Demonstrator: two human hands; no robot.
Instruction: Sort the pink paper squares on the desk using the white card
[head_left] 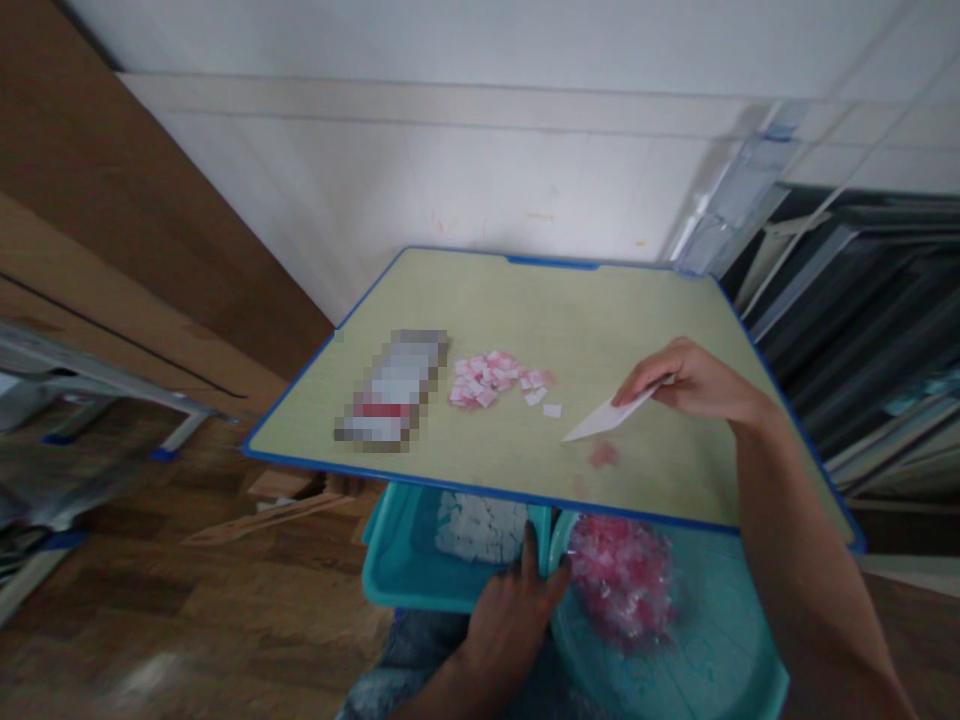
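Observation:
My right hand [679, 380] pinches a thin white card [611, 415], held tilted just above the tabletop. Left of the card's tip lies a small loose white slip [553, 411]. Farther left is a pile of small pink-and-white packets [486, 378]. Below the card is a blurred pink piece [602, 455], too smeared to name. My left hand [514, 610] is below the table's front edge, fingers apart, at the rims of a teal rectangular bin [409, 592] and a round teal basin [720, 640]. White slips [480, 528] lie in the bin; clear-wrapped pink packets [626, 580] fill part of the basin.
A pale folding table [465, 285] with blue edging stands against a white wall [480, 190]. A pixelated flat item [394, 390] lies on its left side. Dark flat panels [847, 300] lean at right. Cardboard [150, 260] and a metal ladder-like frame [180, 430] are at left.

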